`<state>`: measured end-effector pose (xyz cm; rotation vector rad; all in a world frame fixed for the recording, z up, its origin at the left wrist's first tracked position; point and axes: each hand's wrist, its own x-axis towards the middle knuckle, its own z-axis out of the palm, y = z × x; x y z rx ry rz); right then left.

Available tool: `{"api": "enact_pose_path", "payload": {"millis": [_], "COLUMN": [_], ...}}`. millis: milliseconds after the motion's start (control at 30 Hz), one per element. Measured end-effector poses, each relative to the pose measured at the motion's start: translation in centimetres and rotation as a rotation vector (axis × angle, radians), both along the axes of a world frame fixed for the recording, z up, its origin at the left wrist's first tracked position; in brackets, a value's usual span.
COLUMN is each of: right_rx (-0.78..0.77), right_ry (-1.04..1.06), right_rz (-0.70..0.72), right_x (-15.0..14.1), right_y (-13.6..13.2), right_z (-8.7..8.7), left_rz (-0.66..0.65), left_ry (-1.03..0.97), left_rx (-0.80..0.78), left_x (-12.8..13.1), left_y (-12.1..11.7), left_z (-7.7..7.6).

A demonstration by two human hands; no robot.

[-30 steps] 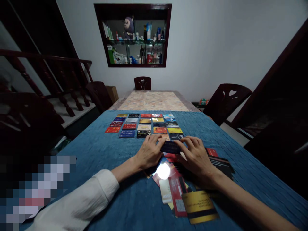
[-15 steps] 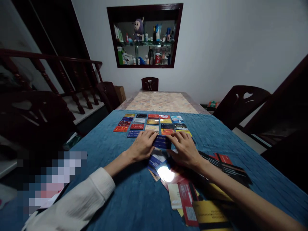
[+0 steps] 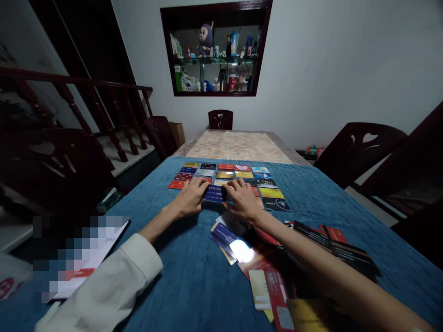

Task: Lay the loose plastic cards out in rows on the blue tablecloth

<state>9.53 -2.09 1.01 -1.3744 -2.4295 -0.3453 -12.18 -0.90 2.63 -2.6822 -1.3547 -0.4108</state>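
Taking the blue card [image 3: 213, 193] as reference, inspection runs from near to far. On its near side and towards its right, a loose pile of cards [image 3: 223, 237] lies overlapped on the blue cloth [image 3: 183, 276]; a bright glare hides some of the print. The right forearm [image 3: 308, 246] passes above that pile, and contact between them cannot be confirmed. Farther right of the blue card, dark cards [image 3: 346, 253] lie overlapped.

The left hand [image 3: 188, 198] grips the blue card's left end and the right hand [image 3: 242, 200] its right end. Whether the card's lower edge meets the cloth cannot be told.

Risks, as judged: lowering the card unevenly could catch a neighbour's edge and skew the laid-out rows of cards [image 3: 224, 175], which run just beyond it and to either side. The right hand covers part of those rows, so poor sight of the gap could cause an overlap. A low forearm could drag the pile.

Well beyond the blue card, the uncovered end of the counter [image 3: 238, 143] shows, followed by a chair [image 3: 220, 120] and a wall niche [image 3: 166, 50].
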Motion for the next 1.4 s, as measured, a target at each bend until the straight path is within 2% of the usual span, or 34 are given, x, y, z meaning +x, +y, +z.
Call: {"api": "enact_pose_path", "payload": {"millis": [200, 600, 1400], "right_rx": [-0.114, -0.231, -0.241], "right_ry": [0.011, 0.005, 0.015], "right_rz": [-0.024, -0.042, -0.081], "right_x": [-2.3, -5.3, -6.6], "right_y": [1.4, 3.3, 3.9], "right_z": [0.5, -0.3, -1.2], "left_rz": [0.099, 0.219, 0.269], "left_ry": [0.087, 0.216, 0.261], "left_rx": [-0.021, -0.126, -0.195], "left_x": [-1.7, -3.8, -4.3], "left_y": [1.3, 3.6, 4.6], "left_z": [0.0, -1.4, -2.5]}}
